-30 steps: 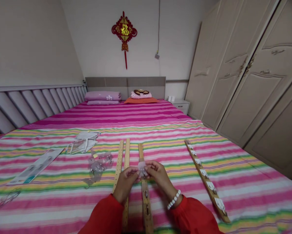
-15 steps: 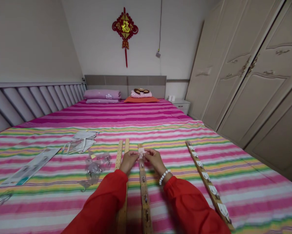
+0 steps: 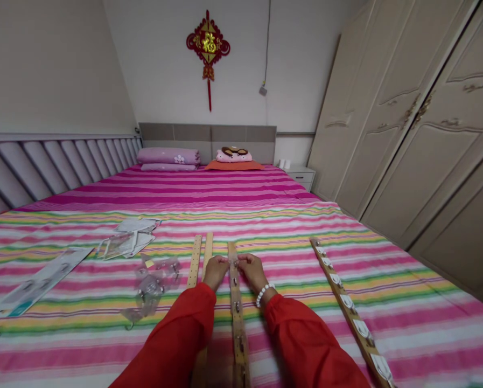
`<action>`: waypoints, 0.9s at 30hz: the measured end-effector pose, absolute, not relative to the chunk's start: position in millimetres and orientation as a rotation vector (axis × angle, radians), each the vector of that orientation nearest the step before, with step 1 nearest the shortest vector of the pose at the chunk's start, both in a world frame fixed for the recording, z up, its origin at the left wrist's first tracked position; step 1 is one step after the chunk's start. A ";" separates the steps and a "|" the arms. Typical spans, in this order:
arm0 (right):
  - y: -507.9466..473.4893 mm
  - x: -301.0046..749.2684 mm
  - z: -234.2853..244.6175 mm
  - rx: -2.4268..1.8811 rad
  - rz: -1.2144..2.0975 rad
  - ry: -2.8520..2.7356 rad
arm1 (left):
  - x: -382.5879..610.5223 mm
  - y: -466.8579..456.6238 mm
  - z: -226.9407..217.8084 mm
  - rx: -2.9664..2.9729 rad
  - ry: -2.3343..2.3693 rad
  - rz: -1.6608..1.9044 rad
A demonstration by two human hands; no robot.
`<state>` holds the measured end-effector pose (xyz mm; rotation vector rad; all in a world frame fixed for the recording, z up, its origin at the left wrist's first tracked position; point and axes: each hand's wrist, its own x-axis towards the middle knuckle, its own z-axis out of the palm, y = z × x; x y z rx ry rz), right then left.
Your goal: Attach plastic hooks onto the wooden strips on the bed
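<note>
A narrow wooden strip (image 3: 236, 318) lies lengthwise before me, with several clear-backed metal hooks (image 3: 237, 307) in a row along it. At its far part, a clear adhesive hook (image 3: 233, 263) rests against the wood between my hands. My left hand (image 3: 216, 272) pinches its left edge with closed fingers. From the other side my right hand (image 3: 252, 271), a white bead bracelet at the wrist, holds the right edge in a pinch. The fingertips partly hide the hook. Left of the strip lie a plain wooden strip (image 3: 208, 248) and a perforated one (image 3: 195, 261), partly behind my left arm.
Loose clear hooks (image 3: 150, 285) form a pile on the striped sheet at left. Behind them are white packets (image 3: 130, 237), and a long packaged piece (image 3: 39, 283) lies farther left. On the right rests another wooden strip (image 3: 342, 296) bearing white-backed hooks.
Both hands have come down slightly toward the strip. The clear hook, earlier raised and tilted at the strip's far end, now lies flatter against the wood. The view has shifted a little.
</note>
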<state>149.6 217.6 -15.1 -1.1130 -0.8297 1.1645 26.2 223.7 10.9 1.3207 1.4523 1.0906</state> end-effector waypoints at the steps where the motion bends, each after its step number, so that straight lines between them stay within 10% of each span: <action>1: 218.6 149.4 -17.2 -1.119 1.160 -0.828 | 26.3 224.8 10.8 1.339 1.470 1.086; 27: 226.7 150.6 -44.8 -1.299 0.889 -1.232 | 33.8 219.1 2.3 1.453 1.584 1.069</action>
